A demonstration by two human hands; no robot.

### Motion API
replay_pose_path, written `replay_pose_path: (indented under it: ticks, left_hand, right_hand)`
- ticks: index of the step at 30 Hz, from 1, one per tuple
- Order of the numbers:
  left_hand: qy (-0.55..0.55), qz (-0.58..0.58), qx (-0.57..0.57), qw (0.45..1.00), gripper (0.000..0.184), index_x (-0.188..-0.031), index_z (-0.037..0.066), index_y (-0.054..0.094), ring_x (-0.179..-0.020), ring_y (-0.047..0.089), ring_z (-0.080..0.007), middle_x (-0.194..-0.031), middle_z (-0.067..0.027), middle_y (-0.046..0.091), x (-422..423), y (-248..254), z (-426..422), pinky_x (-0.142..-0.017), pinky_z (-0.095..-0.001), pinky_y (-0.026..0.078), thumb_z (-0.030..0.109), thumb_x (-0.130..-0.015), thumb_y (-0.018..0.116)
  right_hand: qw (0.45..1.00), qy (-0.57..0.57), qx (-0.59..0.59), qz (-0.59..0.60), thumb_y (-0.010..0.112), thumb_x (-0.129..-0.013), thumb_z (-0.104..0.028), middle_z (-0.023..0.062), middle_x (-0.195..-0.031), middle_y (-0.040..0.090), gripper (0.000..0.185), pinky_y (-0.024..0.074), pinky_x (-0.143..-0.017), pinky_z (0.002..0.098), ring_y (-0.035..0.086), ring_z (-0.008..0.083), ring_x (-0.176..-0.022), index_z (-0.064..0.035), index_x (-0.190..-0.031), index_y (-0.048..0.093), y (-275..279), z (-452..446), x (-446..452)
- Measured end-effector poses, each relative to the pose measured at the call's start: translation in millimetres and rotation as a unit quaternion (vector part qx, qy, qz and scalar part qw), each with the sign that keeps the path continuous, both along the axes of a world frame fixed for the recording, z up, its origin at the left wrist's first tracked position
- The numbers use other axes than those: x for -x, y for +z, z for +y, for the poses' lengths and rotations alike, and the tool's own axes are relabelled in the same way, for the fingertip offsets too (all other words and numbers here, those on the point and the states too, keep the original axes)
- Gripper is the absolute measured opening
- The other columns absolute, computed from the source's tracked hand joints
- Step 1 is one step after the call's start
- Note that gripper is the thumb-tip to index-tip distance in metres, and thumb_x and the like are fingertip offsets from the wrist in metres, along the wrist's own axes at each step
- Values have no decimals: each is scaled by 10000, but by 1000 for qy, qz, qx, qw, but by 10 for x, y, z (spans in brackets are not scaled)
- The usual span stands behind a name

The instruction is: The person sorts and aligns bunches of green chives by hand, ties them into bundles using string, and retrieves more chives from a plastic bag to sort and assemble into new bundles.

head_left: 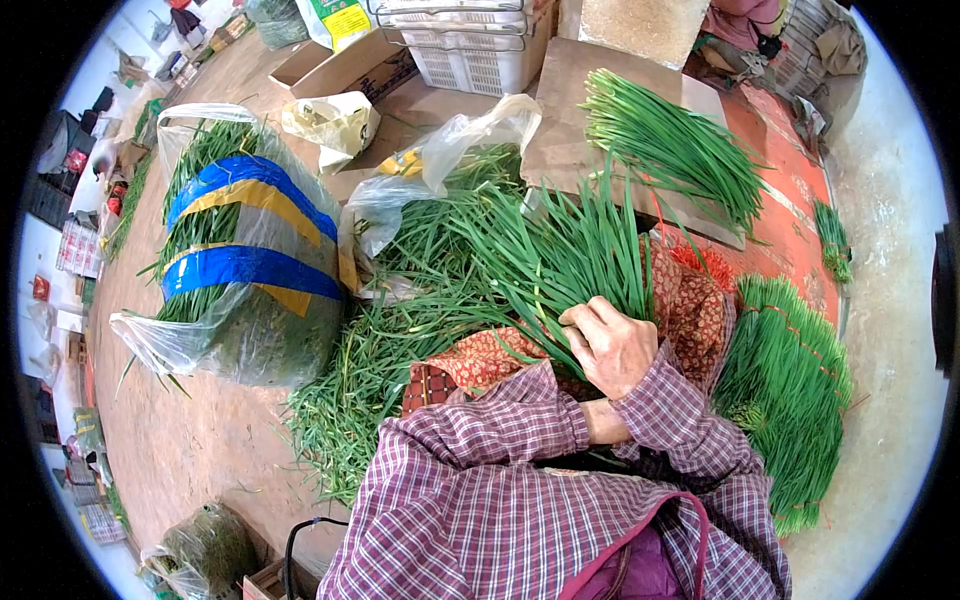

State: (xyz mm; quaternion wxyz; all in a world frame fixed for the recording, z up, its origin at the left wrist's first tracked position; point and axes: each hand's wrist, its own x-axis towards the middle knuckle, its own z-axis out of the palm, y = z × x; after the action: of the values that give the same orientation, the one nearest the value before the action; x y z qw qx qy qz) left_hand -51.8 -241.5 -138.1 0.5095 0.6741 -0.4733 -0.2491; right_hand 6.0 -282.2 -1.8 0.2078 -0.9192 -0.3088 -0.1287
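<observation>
A loose bunch of long green leaves (pixel 560 260) fans out over a patterned red-brown cloth on the lap. My right hand (pixel 610 345) is closed at the near end of this bunch, fingers bent around some leaves. My left wrist (pixel 605 422) passes beneath the right forearm; the fingers of my left hand are hidden. Left of the lap spreads a heap of loose leaves (pixel 380 350). A neat bunch (pixel 670 145) lies on a brown board (pixel 560 110) ahead. Several bundled bunches (pixel 780 400) are stacked at my right.
A full clear bag with blue and yellow stripes (pixel 255 270) stands at the left. Ahead are a crumpled plastic bag (pixel 440 160), a cardboard box (pixel 345 70) and a white crate (pixel 465 50). A pale wall (pixel 890 300) rises on the right.
</observation>
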Motion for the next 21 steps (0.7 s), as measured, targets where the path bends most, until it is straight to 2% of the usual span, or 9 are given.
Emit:
replay_pose_path:
  ticks: [9, 13, 21]
  left_hand:
    - [3, -4, -6, 1000, 341, -1193, 63, 570, -1082, 565, -238, -1192, -124, 587, -23, 33, -57, -970, -341, 428, 208, -890, 513]
    - [4, -7, -7, 1000, 336, -1185, 62, 572, -1077, 566, -235, -1185, -123, 589, -22, 44, -67, -965, -340, 429, 206, -887, 514]
    - [8, -15, -1, 1000, 326, -1169, 62, 577, -1067, 568, -230, -1169, -120, 592, -37, 45, -42, -955, -338, 433, 202, -881, 515]
  right_hand:
    - [997, -12, 71, 31, 733, -756, -247, 58, -887, 494, 288, 511, -504, 346, 637, 194, -649, -134, -941, 545, -20, 246, -40]
    - [998, -30, 57, 28, 720, -770, -259, 32, -783, 511, 186, 494, -523, 350, 624, 223, -631, -153, -861, 597, -27, 310, -61]
    - [995, 33, -45, 80, 663, -816, -210, 27, -787, 560, 79, 498, -519, 375, 605, 249, -581, -158, -834, 605, 45, 153, -118]
